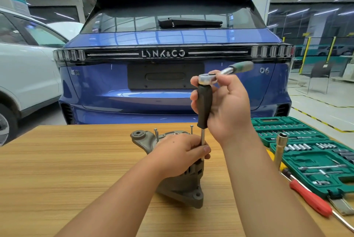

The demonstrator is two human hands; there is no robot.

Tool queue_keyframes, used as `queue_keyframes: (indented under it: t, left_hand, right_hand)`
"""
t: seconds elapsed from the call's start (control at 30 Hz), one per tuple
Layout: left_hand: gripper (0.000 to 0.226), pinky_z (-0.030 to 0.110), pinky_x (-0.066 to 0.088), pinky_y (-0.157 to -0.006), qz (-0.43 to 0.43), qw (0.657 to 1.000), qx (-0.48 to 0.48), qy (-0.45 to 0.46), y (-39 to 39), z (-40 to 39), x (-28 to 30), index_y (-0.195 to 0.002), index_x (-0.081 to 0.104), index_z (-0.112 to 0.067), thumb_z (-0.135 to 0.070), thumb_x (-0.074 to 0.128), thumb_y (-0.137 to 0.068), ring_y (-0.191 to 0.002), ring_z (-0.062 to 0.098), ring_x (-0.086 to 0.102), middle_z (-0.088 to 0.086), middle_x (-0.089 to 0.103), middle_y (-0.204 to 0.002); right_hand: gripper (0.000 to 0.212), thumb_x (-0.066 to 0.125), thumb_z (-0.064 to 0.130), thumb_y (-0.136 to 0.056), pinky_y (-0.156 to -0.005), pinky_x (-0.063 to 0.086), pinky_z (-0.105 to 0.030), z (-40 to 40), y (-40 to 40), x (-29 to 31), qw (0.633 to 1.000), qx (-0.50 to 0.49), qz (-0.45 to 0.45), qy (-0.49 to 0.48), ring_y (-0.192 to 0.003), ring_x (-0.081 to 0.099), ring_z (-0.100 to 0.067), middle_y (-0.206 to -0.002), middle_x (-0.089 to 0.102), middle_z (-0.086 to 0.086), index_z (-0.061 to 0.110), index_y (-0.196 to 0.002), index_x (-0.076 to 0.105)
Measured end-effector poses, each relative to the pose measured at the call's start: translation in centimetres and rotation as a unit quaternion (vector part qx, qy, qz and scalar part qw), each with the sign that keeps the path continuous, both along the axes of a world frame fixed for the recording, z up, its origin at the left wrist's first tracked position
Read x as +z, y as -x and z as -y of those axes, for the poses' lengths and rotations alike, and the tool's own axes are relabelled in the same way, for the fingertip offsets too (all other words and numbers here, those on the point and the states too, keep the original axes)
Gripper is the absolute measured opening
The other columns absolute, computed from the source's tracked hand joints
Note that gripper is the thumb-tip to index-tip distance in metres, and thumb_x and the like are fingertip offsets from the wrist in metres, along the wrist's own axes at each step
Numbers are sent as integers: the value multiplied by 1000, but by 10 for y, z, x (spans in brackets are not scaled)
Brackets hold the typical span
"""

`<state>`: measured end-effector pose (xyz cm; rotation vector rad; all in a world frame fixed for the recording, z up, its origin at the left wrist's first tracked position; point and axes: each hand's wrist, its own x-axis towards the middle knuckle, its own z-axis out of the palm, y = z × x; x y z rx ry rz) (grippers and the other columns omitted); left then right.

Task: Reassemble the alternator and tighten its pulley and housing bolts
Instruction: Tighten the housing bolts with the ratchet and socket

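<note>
The left hand point(180, 150) pinches the driver's shaft point(203, 137) to keep it straight; the right hand point(224, 102) grips its black handle point(205, 106) to turn.

Wood-grain table point(67, 169) fills my near view. Grey alternator point(183, 189) sits on it at centre. At right, an open green socket case point(306, 152) lies near the edge, and beside it a red-handled screwdriver point(310, 198) lies angled toward me.
</note>
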<state>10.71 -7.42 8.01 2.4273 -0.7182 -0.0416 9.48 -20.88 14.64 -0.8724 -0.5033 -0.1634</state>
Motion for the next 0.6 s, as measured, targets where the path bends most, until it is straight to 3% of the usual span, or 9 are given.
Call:
queue_keyframes:
  t: [0.1,0.23,0.37,0.4,0.47,0.53,0.6]
  left_hand:
    - [21,38,55,-93,-9,1000,-5,4,0,0,1,-93,66,-47,-53,49,-104,-97,-3,65,-28,72,-100]
    - [19,39,54,-96,-23,1000,-15,6,1,-1,2,-95,66,-45,-49,51,-104,-98,-3,65,-29,72,-100]
    - [21,39,55,-93,-13,1000,-11,-5,2,1,3,-100,68,-41,-51,49,-104,-96,-2,64,-28,72,-99]
    - [23,39,55,-92,-9,1000,-10,-11,2,2,3,-101,69,-40,-52,49,-104,-96,-2,64,-27,72,-99]
    - [24,40,56,-90,-3,1000,-8,-21,2,2,2,-101,68,-41,-54,48,-104,-94,0,65,-24,72,-99]
    - [24,37,56,-87,6,1000,-10,-24,2,2,1,-97,68,-43,-54,48,-104,-92,-1,64,-24,72,-97]
    - [21,34,55,-88,6,1000,-15,-19,3,0,1,-94,66,-46,-53,48,-104,-92,-5,63,-29,71,-97]
  right_hand:
    - [38,36,27,-99,-72,49,-34,4,-2,-20,997,25,64,21,-77,61,-25,-105,71,-19,28,-121,66]
    - [55,33,61,-100,-71,49,-32,8,-7,-19,992,121,41,4,-73,59,-23,-91,69,-11,30,-125,70]
    - [72,59,72,-81,-68,47,-30,13,-8,-17,994,99,29,21,-69,57,-17,-85,63,-4,22,-134,60]
    - [71,68,68,-78,-66,45,-28,12,-6,-16,997,72,33,23,-68,54,-15,-83,61,-2,20,-129,59]
    - [45,81,54,-78,-59,39,-27,7,-4,-15,996,-58,42,52,-60,46,-13,-73,54,3,20,-105,66]
    - [21,77,36,-86,-50,34,-25,1,-3,-11,974,-200,40,94,-53,38,-11,-62,46,6,19,-87,66]
    - [16,71,30,-87,-50,35,-24,1,-1,-8,974,-196,22,111,-53,38,-10,-61,46,6,16,-88,63]
